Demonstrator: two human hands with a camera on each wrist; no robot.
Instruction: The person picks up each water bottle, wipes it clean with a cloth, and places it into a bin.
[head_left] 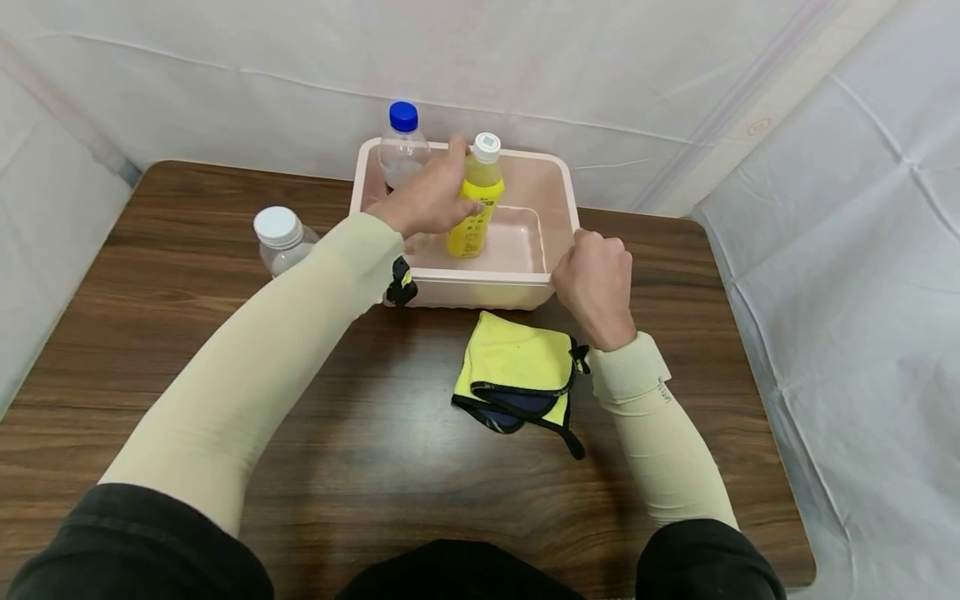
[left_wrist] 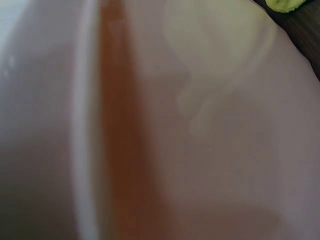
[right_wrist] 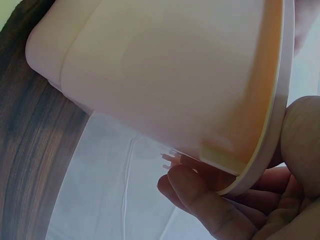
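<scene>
My left hand (head_left: 438, 196) reaches over a pale pink plastic bin (head_left: 551, 187) and grips a yellow-labelled bottle (head_left: 476, 221) with a white cap. The bottle stands tilted inside the bin, thumb against its label. At the bin's near right corner, my right hand (head_left: 596, 279) holds the rim; in the right wrist view its fingers (right_wrist: 200, 200) curl under the rim's edge. A clear bottle with a blue cap (head_left: 403, 117) is in the bin's far left corner, partly behind my left hand. Only the bin's blurred wall (left_wrist: 215, 150) fills most of the left wrist view.
A clear bottle with a white cap (head_left: 277, 229) stands left of the bin, partly behind my left forearm. A folded yellow cloth (head_left: 517, 354) with black edging lies in front of the bin on the brown wooden table (head_left: 360, 467). White sheeting (head_left: 300, 58) hangs behind.
</scene>
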